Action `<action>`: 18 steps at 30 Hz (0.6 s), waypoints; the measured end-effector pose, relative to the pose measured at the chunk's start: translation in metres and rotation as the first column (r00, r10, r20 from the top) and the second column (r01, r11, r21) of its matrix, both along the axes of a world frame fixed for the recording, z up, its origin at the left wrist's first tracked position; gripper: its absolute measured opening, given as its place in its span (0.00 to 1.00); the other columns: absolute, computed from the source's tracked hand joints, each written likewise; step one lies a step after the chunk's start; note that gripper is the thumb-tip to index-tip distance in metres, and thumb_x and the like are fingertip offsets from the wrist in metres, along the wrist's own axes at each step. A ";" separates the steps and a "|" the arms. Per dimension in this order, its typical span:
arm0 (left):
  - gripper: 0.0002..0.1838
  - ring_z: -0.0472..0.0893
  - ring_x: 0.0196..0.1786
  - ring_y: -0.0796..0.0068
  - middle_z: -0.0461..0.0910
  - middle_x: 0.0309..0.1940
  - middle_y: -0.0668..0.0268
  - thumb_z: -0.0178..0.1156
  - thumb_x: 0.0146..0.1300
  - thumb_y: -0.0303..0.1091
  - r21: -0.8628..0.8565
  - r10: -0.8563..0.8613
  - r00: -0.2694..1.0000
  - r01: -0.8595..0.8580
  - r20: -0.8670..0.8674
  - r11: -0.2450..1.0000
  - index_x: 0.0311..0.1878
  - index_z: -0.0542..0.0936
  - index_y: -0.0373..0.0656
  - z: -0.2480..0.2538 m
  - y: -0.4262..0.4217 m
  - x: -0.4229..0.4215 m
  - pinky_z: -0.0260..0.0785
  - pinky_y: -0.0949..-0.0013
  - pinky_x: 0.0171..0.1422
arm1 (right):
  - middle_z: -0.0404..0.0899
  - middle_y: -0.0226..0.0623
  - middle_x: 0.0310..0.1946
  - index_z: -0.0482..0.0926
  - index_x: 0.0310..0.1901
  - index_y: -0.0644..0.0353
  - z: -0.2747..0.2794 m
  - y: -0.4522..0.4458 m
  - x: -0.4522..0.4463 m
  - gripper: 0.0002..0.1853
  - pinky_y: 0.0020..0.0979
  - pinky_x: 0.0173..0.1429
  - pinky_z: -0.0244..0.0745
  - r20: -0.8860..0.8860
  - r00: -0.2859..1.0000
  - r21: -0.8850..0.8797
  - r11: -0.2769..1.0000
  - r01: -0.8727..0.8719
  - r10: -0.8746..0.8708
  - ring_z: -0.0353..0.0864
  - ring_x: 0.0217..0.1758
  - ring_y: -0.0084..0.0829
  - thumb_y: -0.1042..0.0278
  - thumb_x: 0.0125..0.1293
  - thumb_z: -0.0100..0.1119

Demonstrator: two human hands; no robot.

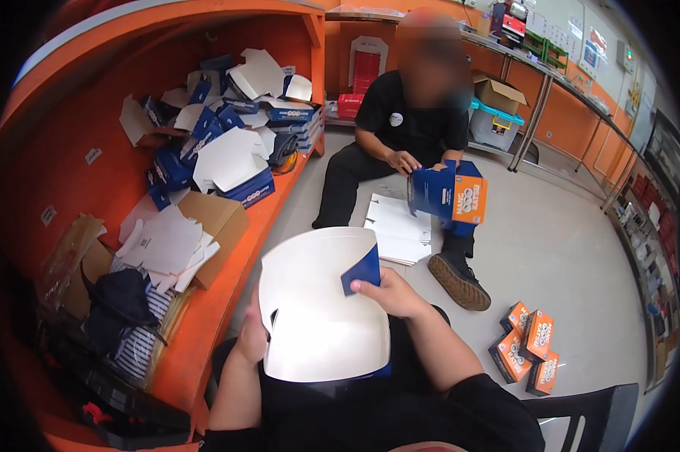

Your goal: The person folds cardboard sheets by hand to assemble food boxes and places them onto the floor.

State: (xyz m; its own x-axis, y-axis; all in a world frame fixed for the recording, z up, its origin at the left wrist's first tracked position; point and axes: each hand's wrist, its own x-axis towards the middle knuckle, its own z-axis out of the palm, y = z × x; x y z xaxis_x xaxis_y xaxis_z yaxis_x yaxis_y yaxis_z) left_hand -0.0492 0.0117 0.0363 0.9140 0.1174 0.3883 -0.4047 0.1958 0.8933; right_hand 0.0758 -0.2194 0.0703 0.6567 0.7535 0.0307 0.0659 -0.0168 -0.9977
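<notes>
Over my lap is a partly folded cardboard box (325, 331), its white inner side facing me and blue showing on a turned-in flap and along the lower edge. My right hand (391, 292) grips that blue flap at the right side, thumb pressed on it. At the left edge, beside a small slot, my left hand (254, 333) supports the box; its fingers are mostly hidden behind the cardboard. Across from me, a seated person in black (411, 113) handles a blue and orange box (449, 196). Flat white box sheets (399, 233) lie on the floor between us.
Left, an orange shelf (238, 290) holds a heap of blue and white boxes (231, 158), a brown carton (216, 215) and a dark bag (121, 309). Several small orange boxes (537, 335) stand on the floor at right, near a black chair (603, 414). Behind is a metal table (539, 71).
</notes>
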 end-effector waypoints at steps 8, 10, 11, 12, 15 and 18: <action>0.31 0.55 0.69 0.65 0.56 0.66 0.54 0.46 0.66 0.39 -0.251 -0.406 0.899 0.359 -0.167 0.899 0.66 0.53 0.30 -0.044 0.003 0.001 0.42 0.65 0.71 | 0.79 0.35 0.36 0.75 0.43 0.66 -0.082 0.010 0.028 0.17 0.27 0.45 0.72 -0.189 0.960 -0.001 0.977 0.211 -0.208 0.77 0.38 0.24 0.57 0.65 0.52; 0.34 0.54 0.69 0.66 0.55 0.66 0.54 0.50 0.65 0.42 -0.085 -0.323 0.935 0.313 -0.149 0.946 0.66 0.52 0.30 -0.043 -0.002 0.009 0.44 0.65 0.71 | 0.79 0.36 0.38 0.76 0.43 0.65 -0.091 0.013 0.030 0.17 0.28 0.46 0.72 -0.242 0.940 -0.067 0.971 0.229 -0.238 0.77 0.39 0.26 0.57 0.65 0.53; 0.35 0.54 0.69 0.66 0.55 0.67 0.55 0.51 0.65 0.43 -0.038 -0.299 0.944 0.297 -0.139 0.954 0.66 0.51 0.30 -0.043 -0.005 0.013 0.45 0.66 0.71 | 0.79 0.36 0.38 0.76 0.43 0.65 -0.092 0.013 0.032 0.17 0.28 0.46 0.72 -0.252 0.932 -0.111 0.964 0.242 -0.262 0.78 0.39 0.26 0.58 0.64 0.53; 0.33 0.59 0.66 0.67 0.59 0.64 0.55 0.53 0.64 0.42 -0.021 -0.211 0.969 0.210 -0.129 0.978 0.65 0.55 0.31 -0.050 -0.007 0.020 0.50 0.67 0.68 | 0.79 0.36 0.38 0.76 0.44 0.65 -0.088 0.015 0.032 0.17 0.28 0.46 0.72 -0.262 0.922 -0.158 0.955 0.252 -0.287 0.78 0.39 0.26 0.58 0.64 0.53; 0.26 0.72 0.54 0.70 0.72 0.52 0.57 0.58 0.61 0.39 0.081 0.060 0.967 -0.041 -0.249 0.996 0.57 0.66 0.31 -0.071 -0.008 0.028 0.63 0.71 0.57 | 0.79 0.36 0.39 0.76 0.44 0.66 -0.103 0.011 0.032 0.17 0.28 0.47 0.71 -0.311 0.924 -0.186 0.968 0.172 -0.224 0.77 0.41 0.25 0.58 0.64 0.54; 0.12 0.77 0.29 0.80 0.80 0.28 0.67 0.60 0.59 0.34 0.332 0.396 0.860 -0.289 -0.323 0.898 0.37 0.77 0.33 -0.073 -0.009 0.037 0.69 0.76 0.35 | 0.78 0.35 0.40 0.76 0.44 0.65 -0.114 0.010 0.035 0.16 0.27 0.50 0.69 -0.184 0.978 -0.182 0.981 0.063 -0.097 0.75 0.44 0.24 0.58 0.64 0.55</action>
State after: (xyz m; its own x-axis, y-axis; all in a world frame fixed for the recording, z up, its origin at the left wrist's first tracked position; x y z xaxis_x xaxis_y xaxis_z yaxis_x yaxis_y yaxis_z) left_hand -0.0127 0.0031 -0.0370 0.9154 0.3929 0.0882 -0.0281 -0.1562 0.9873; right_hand 0.1110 -0.2098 -0.0440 0.6960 0.6805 -0.2290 -0.1349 -0.1893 -0.9726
